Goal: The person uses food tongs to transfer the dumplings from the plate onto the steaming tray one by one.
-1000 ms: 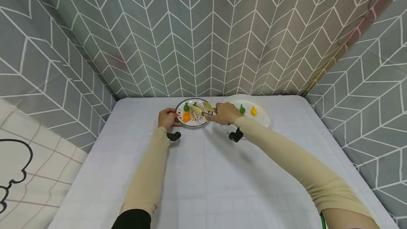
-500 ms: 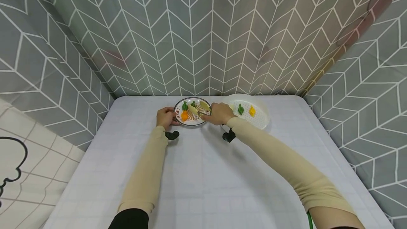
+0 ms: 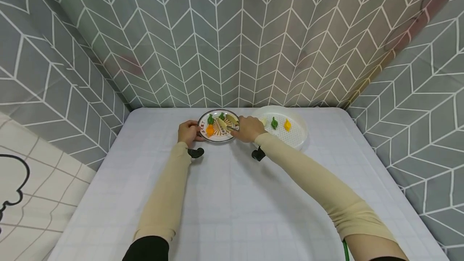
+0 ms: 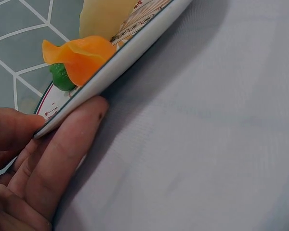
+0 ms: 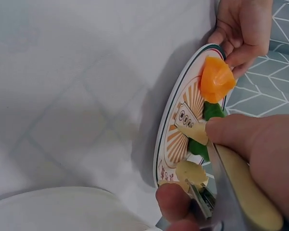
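Observation:
My left hand (image 3: 188,133) grips the left rim of a round patterned plate (image 3: 228,137), thumb above and fingers beneath. In the left wrist view the plate's near rim (image 4: 115,74) stands off the cloth beside the fingers. On the plate lie an orange toy pepper (image 3: 210,130), a green one (image 3: 210,119) and a second green one (image 3: 222,115). My right hand (image 3: 251,129) holds metal tongs with beige tips (image 5: 195,132) over the plate's right part. The tips are spread near the second green pepper; whether they touch it I cannot tell.
Right of the plate, partly behind my right hand, stands a round white basket (image 3: 299,142). It holds a green pepper (image 3: 274,123), a yellow pepper (image 3: 287,125) and a pale piece (image 3: 264,121). White cloth covers the table (image 3: 232,196); a patterned curtain (image 3: 224,51) hangs behind.
My right hand has shifted slightly left with the tongs, closer over the plate. The second green pepper shows more clearly beyond the tips. My left hand keeps its grip on the rim.

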`<action>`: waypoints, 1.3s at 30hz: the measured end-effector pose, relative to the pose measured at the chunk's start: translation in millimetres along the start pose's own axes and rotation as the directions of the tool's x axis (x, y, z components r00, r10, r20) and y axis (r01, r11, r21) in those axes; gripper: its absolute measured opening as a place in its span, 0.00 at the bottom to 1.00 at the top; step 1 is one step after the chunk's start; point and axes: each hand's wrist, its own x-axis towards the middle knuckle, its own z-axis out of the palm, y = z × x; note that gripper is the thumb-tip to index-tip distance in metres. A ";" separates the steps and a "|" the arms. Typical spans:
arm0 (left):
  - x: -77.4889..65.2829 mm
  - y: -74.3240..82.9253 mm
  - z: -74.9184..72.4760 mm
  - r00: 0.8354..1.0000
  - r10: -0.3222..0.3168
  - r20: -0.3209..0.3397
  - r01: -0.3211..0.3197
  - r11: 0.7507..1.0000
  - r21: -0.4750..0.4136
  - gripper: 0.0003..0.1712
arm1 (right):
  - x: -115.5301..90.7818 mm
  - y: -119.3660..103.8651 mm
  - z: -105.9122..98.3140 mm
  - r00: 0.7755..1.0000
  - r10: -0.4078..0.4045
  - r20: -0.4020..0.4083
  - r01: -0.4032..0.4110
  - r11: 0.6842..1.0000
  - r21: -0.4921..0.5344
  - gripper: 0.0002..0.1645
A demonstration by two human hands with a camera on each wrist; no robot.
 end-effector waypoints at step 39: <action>7.3 -3.4 -0.8 1.000 -0.006 0.003 0.006 1.000 0.004 0.24 | 6.6 15.5 -29.0 0.996 -0.044 0.078 0.048 0.997 -0.058 0.31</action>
